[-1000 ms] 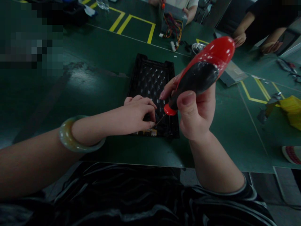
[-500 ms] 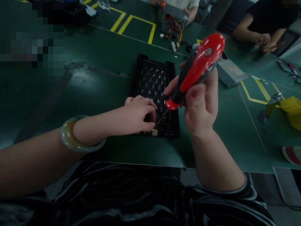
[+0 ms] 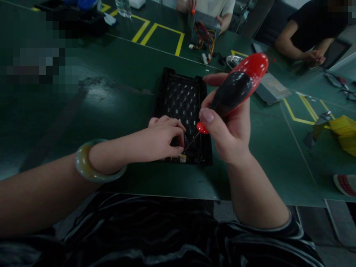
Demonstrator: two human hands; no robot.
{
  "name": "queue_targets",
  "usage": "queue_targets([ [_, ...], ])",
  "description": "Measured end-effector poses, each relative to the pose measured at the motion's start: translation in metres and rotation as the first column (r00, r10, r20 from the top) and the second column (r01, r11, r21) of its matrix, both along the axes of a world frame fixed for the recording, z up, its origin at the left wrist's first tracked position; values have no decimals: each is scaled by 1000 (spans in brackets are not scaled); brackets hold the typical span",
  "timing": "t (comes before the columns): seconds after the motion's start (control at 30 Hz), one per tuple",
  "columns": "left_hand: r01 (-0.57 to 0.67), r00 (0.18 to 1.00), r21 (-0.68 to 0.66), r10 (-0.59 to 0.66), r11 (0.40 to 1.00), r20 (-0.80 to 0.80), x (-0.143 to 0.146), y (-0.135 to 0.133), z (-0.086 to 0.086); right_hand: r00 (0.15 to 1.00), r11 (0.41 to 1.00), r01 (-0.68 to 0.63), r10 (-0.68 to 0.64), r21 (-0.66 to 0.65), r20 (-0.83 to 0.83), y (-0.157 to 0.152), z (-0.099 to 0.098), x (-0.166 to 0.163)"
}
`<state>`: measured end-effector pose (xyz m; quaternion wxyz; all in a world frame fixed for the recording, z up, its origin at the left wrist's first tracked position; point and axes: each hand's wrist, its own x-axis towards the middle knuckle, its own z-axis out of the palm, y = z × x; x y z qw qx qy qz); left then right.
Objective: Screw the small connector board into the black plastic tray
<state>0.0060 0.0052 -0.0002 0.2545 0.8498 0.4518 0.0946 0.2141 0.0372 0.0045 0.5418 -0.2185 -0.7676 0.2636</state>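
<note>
A red and black screwdriver (image 3: 236, 91) is gripped in my right hand (image 3: 230, 129), its handle tilted up to the right. Its thin shaft runs down to the near part of a black plastic panel (image 3: 182, 100) with a patterned inner face. My left hand (image 3: 164, 139) rests over the panel's near left part, fingers curled and thumb close to the screwdriver's tip. Whether these fingers pinch something small is hidden. Beside the thumb, a small brownish-yellow part (image 3: 182, 158) shows at the panel's near edge.
Across the green table (image 3: 125, 111), a person holds a grey metal box (image 3: 205, 27) with coloured cables (image 3: 205, 39). Another person's hands (image 3: 314, 57) are at the far right. A flat grey metal piece (image 3: 272, 89) and a yellow item (image 3: 345, 131) lie to the right.
My right hand has turned the screwdriver, so the handle's black side now faces me, and my thumb has shifted along it. My left hand stays in place on the panel.
</note>
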Motion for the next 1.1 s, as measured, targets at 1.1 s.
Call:
queue_targets([
  [1.1, -348, 880, 85, 294, 934, 373, -29, 33, -9, 818, 803, 551, -574, -229, -43, 32, -24, 14],
])
